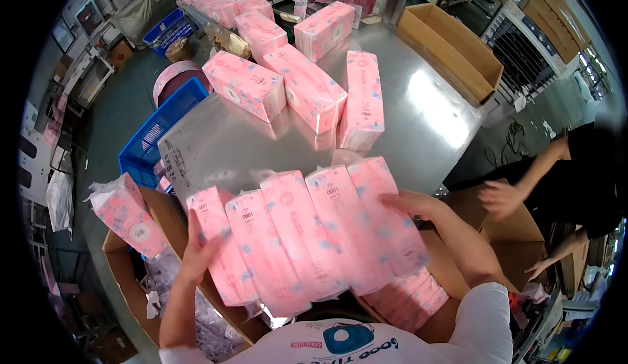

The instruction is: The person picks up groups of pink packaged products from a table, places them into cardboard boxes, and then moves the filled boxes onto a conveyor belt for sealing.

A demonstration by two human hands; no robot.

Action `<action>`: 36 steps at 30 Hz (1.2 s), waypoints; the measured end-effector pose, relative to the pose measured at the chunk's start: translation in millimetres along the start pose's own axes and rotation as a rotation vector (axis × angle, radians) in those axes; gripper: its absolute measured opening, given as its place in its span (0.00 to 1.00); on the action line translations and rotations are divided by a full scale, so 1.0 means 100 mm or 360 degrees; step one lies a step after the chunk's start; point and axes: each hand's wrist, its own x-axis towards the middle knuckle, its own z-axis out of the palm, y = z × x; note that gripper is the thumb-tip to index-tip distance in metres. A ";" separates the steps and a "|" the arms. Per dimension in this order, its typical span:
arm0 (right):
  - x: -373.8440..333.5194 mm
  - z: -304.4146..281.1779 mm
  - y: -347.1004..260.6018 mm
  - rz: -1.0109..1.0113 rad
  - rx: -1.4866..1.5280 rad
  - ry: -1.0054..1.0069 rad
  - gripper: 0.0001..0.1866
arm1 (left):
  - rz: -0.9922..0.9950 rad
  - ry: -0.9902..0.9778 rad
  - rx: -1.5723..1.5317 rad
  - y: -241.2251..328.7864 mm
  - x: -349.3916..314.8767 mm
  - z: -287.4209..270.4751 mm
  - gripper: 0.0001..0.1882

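Note:
Several pink tissue packs (286, 233) stand side by side in a row above the near edge of the metal table. My left hand (199, 249) presses on the left end of the row, and my right hand (413, 205) grips its right end, so the row is squeezed between them. The undersides of the packs are hidden. Just below the row's right end, an open carton (451, 305) holds more pink packs (412, 300) lying inside. Farther off on the table lie loose packs, among them one long pack (305, 88) and another pack (363, 99) to its right.
The metal table (399, 128) bears an open brown carton (451, 46) at its far right. Left of me are a blue crate (147, 138) and a carton (121, 266) with crumpled plastic and a pink pack (131, 218). A co-worker's hand (502, 198) hovers over a carton at right.

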 end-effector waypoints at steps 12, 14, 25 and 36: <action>-0.35 0.67 0.56 -0.0607 0.1706 0.0273 0.31 | -0.0700 -0.0505 -0.0876 -0.18 0.11 0.36 0.29; -0.65 0.67 0.91 -0.0650 0.1706 0.0485 0.30 | -0.0601 -0.0626 -0.0805 0.03 0.15 0.58 0.29; -3.01 2.77 4.12 -0.0706 0.2514 0.1391 0.37 | -0.0137 -0.1626 0.0052 0.20 -0.67 2.83 0.23; -2.01 3.72 3.99 -0.0141 0.1854 0.2091 0.41 | 0.0339 -0.1804 0.0403 -0.71 -1.07 3.75 0.33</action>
